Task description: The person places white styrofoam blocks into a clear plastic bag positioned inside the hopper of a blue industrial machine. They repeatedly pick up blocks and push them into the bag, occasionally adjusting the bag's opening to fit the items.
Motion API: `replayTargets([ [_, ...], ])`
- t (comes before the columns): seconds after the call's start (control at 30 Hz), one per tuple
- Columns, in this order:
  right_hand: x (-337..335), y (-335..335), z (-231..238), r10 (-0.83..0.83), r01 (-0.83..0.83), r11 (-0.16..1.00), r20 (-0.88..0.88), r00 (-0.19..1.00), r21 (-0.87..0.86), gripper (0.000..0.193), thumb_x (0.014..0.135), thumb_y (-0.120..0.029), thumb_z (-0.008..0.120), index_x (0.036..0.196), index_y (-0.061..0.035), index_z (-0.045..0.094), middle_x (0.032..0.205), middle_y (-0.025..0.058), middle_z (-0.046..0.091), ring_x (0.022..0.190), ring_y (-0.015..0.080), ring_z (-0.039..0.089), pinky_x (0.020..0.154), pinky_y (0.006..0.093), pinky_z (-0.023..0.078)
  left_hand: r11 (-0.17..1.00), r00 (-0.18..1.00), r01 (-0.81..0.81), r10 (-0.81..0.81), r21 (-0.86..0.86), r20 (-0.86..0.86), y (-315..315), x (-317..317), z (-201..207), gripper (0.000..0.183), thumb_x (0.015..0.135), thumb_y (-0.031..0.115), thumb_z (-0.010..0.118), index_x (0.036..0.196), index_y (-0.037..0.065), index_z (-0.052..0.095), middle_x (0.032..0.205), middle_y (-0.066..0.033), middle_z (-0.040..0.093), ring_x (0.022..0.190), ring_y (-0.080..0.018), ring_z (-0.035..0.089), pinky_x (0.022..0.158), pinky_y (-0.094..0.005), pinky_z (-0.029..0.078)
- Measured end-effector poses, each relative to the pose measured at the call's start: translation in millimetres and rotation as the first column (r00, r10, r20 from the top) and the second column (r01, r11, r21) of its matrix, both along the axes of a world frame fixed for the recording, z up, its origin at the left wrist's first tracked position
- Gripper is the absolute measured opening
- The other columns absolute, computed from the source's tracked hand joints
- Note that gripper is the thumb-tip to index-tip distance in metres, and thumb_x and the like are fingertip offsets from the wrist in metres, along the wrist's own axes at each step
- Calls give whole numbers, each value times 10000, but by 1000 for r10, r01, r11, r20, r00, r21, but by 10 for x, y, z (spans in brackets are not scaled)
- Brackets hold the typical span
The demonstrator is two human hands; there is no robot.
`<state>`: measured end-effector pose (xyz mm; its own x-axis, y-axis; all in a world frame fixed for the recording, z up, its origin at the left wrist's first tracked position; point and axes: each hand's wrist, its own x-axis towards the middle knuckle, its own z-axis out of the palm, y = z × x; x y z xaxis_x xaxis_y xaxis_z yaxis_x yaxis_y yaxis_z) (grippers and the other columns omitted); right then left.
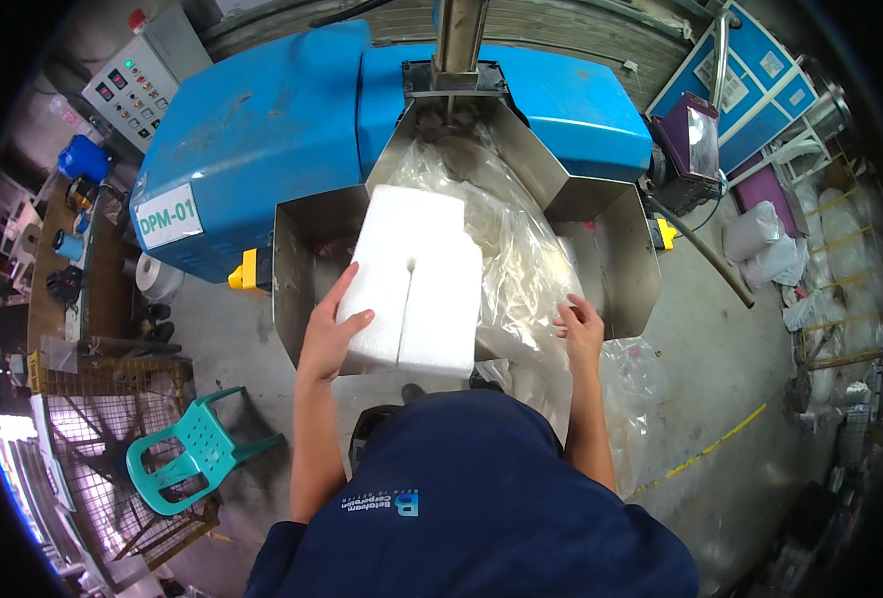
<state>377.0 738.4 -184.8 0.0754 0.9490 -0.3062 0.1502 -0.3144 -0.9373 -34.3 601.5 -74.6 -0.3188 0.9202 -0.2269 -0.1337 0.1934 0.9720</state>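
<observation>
**Work Area Layout**

The machine (252, 120) stands behind the metal trough (636, 269). Plastic film (523, 261) lies in the trough, extending past its front edge. The foam block (439, 294) is over the trough, the left hand (330, 334) at its left side. The right hand (582, 327) is right of the block. Control cabinet (123, 95): left of the machine. Chair (200, 444): left of the person (471, 488).

We count two bare hands, a left hand (330, 334) and a right hand (583, 327), and one white foam block (382, 264) between them. We find two yellow fittings, a left fitting (250, 270) and a right fitting (667, 235), and one green chair (200, 446) at near left. Farther off on the left we tally one control cabinet (128, 92), one blue jug (84, 157) and one white roll (158, 280), and at near right one yellow floor line (718, 444).
</observation>
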Motion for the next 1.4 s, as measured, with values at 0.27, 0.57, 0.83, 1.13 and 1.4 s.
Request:
replayTargets([
  [0.27, 764, -588, -95, -259, 22, 954, 783, 566, 300, 831, 776, -352, 953, 1406, 68, 610, 1250, 248, 679, 1168, 375, 674, 1049, 469, 522, 997, 631, 6, -68, -83, -773, -577, -162, 402, 746, 891, 13, 697, 1565, 299, 560, 1679, -233, 413, 1426, -409, 554, 1165, -432, 461],
  [0.57, 839, -675, -915, 350, -356, 934, 227, 909, -16, 913, 644, -182, 1013, 1428, 25, 594, 1338, 175, 707, 1219, 300, 677, 1080, 408, 524, 971, 563, 29, -211, -236, -799, -457, -54, 298, 675, 924, 59, 640, 1548, 307, 563, 1715, -176, 364, 1319, -410, 624, 1076, -465, 528],
  [0.83, 344, -704, -1117, 104, -104, 994, 21, 994, 17, 562, 769, -35, 910, 1292, 15, 709, 1218, 98, 765, 1118, 227, 699, 1011, 371, 529, 973, 511, 186, -211, -133, -833, 265, 170, -107, 695, 918, 70, 642, 1563, 308, 543, 1714, -173, 364, 1312, -428, 630, 1084, -487, 523],
  [1.13, 369, -543, -608, -45, 74, 990, -223, 974, 124, 403, 888, -9, 801, 1280, 23, 714, 1215, 88, 755, 1069, 177, 688, 948, 347, 548, 970, 494, 163, -240, -183, -835, 1030, 416, -118, 718, 873, 123, 635, 1564, 295, 537, 1691, -195, 394, 1164, -469, 693, 1031, -515, 556],
  [1.4, 12, 96, 597, 135, -92, 981, -266, 954, 169, 429, 886, 47, 769, 1308, 18, 692, 1199, 58, 735, 1085, 167, 684, 945, 316, 553, 962, 395, 163, -266, -218, -880, 1452, 1060, -168, 746, 862, 103, 629, 1586, 227, 502, 1634, -298, 404, 905, -473, 732, 840, -551, 606],
])
